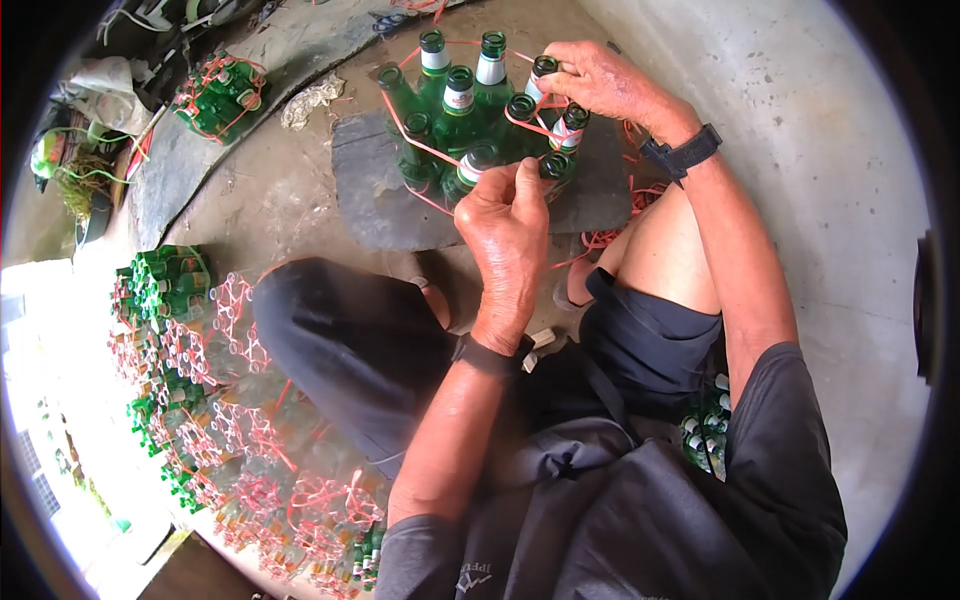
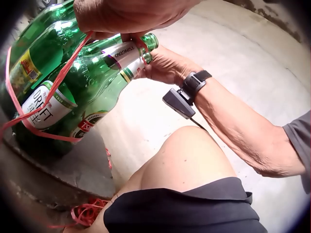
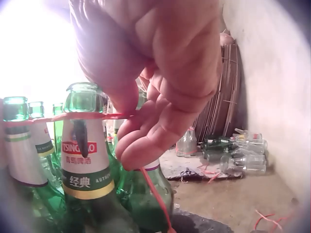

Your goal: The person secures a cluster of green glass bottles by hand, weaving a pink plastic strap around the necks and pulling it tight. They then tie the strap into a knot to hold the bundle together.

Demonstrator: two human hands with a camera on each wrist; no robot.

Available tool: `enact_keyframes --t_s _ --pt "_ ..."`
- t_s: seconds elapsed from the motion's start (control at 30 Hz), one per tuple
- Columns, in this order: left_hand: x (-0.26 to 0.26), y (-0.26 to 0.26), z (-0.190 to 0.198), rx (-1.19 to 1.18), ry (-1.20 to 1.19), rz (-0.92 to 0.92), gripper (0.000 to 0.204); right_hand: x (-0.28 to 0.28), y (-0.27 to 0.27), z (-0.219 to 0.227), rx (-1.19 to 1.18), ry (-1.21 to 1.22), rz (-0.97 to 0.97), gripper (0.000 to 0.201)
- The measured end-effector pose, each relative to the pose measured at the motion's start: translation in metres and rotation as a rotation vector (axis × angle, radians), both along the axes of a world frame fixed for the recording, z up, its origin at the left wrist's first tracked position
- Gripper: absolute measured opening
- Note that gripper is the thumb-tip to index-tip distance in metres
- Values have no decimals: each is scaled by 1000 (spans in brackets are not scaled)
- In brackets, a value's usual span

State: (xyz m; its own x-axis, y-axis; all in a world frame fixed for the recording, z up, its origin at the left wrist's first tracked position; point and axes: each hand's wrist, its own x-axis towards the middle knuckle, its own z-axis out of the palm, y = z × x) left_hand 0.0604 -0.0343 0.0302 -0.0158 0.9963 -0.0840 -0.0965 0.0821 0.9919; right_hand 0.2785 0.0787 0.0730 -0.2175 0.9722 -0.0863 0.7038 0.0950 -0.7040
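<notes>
Several green bottles [image 1: 455,125] stand grouped on a dark slab [image 1: 365,215], with red twine [image 1: 432,152] round them. The right hand [image 1: 610,88] pinches the twine beside a bottle neck at the group's right side; in the right wrist view, the right hand [image 3: 155,92] holds the twine [image 3: 63,117], which crosses in front of a labelled bottle [image 3: 85,160]. The left hand [image 1: 505,225] is at the near bottle necks, thumb raised, its curled fingers gripping twine. In the left wrist view the left hand [image 2: 131,17] covers part of the necks.
Another tied bottle bundle [image 1: 222,98] stands at the upper left. Many bottles with red twine [image 1: 250,430] fill the lower left. Loose red twine [image 1: 650,195] lies by the foot. A pale wall [image 1: 830,180] rises at the right. Clear bottles [image 3: 248,158] lie farther back.
</notes>
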Motion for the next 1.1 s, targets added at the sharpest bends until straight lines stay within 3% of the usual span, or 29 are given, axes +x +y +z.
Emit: enact_keyframes --t_s 0.13,0.2,0.67,0.8,1.1 --pt "-14 4 -3 15 30 -83 27 -5 -9 9 3 -47 -70 29" --pt "-18 3 -6 118 154 -94 27 -7 -12 8 39 -37 -87 29" --pt "-40 1 -1 311 247 -7 11 -5 -22 3 218 -163 -61 21" --pt "-45 -3 4 279 310 -3 9 -2 -20 -1 178 -96 -43 20" --pt "-58 -3 -3 94 105 -128 22 2 -18 -6 165 -135 -47 21"
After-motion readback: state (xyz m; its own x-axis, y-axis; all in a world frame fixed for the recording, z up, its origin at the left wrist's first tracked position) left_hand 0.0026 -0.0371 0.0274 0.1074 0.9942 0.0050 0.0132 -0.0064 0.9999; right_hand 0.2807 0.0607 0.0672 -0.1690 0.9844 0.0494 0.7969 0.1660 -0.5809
